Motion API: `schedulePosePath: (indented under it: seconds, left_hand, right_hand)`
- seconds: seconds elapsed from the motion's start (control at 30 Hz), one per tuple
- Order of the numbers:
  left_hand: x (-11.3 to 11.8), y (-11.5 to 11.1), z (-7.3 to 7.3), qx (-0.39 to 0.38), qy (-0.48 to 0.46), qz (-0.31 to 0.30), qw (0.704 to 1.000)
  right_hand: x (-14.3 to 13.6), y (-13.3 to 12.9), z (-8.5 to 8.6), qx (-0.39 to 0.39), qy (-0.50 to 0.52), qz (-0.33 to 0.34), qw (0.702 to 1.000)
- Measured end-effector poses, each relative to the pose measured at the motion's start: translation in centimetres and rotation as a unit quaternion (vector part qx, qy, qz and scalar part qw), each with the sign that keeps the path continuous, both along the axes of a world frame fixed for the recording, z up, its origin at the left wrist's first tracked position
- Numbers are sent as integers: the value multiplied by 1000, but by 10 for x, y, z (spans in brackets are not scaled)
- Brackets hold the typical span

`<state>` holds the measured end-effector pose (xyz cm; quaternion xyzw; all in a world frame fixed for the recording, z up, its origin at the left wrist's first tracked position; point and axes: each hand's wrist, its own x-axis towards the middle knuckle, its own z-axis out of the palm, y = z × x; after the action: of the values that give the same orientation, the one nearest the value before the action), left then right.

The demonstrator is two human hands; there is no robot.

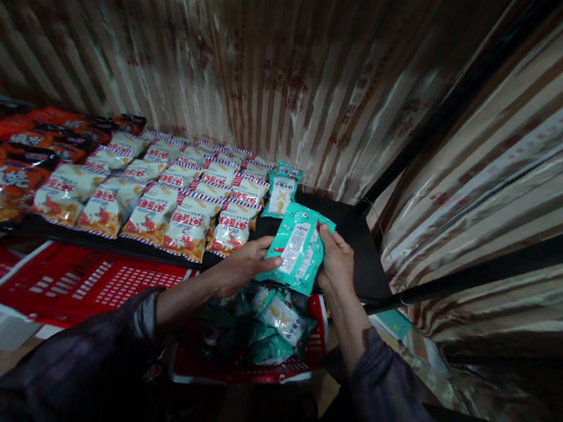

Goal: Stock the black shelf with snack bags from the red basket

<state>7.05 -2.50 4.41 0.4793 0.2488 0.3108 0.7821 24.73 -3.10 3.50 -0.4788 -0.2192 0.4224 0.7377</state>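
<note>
Between my two hands is a teal snack bag (298, 247), its printed back label facing me. My left hand (244, 264) pinches its lower left edge, thumb on the front. At the right edge, my right hand (337, 260) grips the same bag. Just behind it, teal bags (282, 191) with a white front panel stand at the right end of the shelf's rows. Below my hands a red basket (320, 326) holds several more teal bags (277, 325) in a loose pile.
White-and-red snack bags (187, 218) fill rows on the black shelf (358, 246), with orange bags (6, 175) farther left. Another red basket (87, 284) lies below the shelf. Striped curtain-like sheeting (277, 56) hangs behind, and black metal bars (452, 115) run along the right.
</note>
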Motion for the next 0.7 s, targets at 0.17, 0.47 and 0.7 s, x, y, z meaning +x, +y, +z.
schedulePosePath:
  seconds: [0.17,0.47,0.7]
  left_hand:
    - [-2,5,-1,4,-5,37,999]
    - [-4,12,3,-12,-28,134,991]
    - [-3,13,9,-17,-40,191,981]
  right_hand:
    - [1,-2,1,-16,-39,52,998]
    - [-9,-12,3,-41,-66,155,985]
    - [-16,-13,4,-41,-82,194,977]
